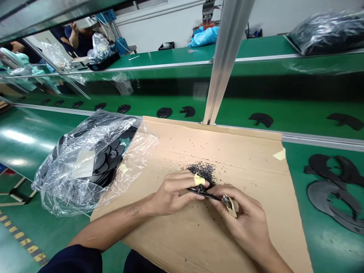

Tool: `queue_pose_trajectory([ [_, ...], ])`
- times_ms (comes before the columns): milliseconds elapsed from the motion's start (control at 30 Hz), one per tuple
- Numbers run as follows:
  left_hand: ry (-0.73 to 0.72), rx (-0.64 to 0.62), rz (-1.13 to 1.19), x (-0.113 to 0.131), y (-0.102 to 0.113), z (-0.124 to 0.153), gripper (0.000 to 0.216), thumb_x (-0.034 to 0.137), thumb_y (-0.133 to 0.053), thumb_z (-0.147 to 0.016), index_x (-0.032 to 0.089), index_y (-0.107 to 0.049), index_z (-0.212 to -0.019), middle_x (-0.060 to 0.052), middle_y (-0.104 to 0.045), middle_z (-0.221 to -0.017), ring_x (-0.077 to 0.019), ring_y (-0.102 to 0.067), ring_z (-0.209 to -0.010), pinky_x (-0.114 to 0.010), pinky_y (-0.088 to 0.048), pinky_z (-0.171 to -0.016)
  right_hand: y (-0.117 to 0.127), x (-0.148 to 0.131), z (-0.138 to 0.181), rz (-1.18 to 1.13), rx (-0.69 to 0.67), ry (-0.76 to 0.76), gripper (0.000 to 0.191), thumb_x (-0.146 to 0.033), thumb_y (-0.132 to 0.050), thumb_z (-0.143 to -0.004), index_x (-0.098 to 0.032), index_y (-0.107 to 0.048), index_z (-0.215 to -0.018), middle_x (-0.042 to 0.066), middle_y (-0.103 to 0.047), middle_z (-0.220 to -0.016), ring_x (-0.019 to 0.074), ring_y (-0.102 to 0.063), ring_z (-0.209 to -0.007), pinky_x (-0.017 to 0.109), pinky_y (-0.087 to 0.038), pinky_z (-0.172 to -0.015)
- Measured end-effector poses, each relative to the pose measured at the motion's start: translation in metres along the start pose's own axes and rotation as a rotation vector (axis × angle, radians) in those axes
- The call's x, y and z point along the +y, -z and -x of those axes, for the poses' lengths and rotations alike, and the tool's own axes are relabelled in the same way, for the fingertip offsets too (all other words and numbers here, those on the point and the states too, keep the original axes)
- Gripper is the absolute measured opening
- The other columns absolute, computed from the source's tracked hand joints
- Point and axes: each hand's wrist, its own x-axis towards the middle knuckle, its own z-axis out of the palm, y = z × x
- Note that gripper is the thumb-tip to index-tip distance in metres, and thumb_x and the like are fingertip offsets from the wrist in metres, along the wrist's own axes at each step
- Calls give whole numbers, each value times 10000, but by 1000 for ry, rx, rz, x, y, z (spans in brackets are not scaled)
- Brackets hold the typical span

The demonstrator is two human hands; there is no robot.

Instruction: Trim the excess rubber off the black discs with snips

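Above a sheet of brown cardboard [256, 174], my two hands meet at a thin black plastic part [211, 195], seen nearly edge-on. The fingers of my left hand [172, 193] are closed on its left side, and yellow tape wraps one fingertip. My right hand [248, 218] is closed around the right end. Between its thumb and fingers shows a small metal-and-tan object [229, 204] whose kind I cannot make out. Just beyond the fingertips lies a pile of tiny black pieces [203, 169], with strays scattered around it.
A clear plastic bag [68, 163] of black discs [106, 163] lies to the left. Curved black parts [321, 193] rest at the right. Further black parts [164, 112] line the green belt [227, 113] behind a metal post [220, 64]. Other people [81, 38] are at the far left.
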Motion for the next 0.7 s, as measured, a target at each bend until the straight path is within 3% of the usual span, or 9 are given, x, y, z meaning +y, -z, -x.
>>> queue_pose_trajectory([
  [167,-6,40,-15,2,0,1,184,215,-738,-869,183,-732,-1051,-52,-761,-834,-150,-681,-734,-285,-562,-674,0,-1,-1,-12,-28,-26,55,-209,-674,-876,-254,-689,-905,22,-746,-863,178,-706,-764,284,-557,-678],
  [367,74,-72,29,1,1,0,248,307,-659,-933,144,-709,-1113,-105,-756,-959,-191,-701,-891,-309,-570,-794,-1,-5,-2,-12,-7,-76,51,-299,-690,-876,-249,-693,-881,22,-740,-847,183,-691,-753,288,-545,-686],
  [467,203,-100,112,-2,0,0,267,334,-614,-959,155,-693,-1139,-99,-753,-1020,-192,-709,-928,-294,-567,-823,0,-6,-5,-14,-36,-163,170,-399,-656,-896,-230,-670,-882,34,-714,-829,187,-661,-726,288,-524,-643],
  [567,397,4,185,-6,1,0,271,363,-562,-982,166,-683,-1124,-80,-740,-1051,-187,-695,-964,-279,-550,-853,6,-7,-9,13,-58,-271,254,-475,-593,-921,-224,-626,-901,26,-662,-808,183,-620,-726,286,-513,-649],
  [700,628,135,371,-11,4,-5,317,443,-597,-947,166,-648,-1092,-64,-710,-1052,-187,-661,-987,-278,-524,-884,16,-5,-8,30,-171,-320,345,-491,-577,-917,-251,-550,-1164,61,-645,-1054,221,-627,-944,332,-537,-790],
])
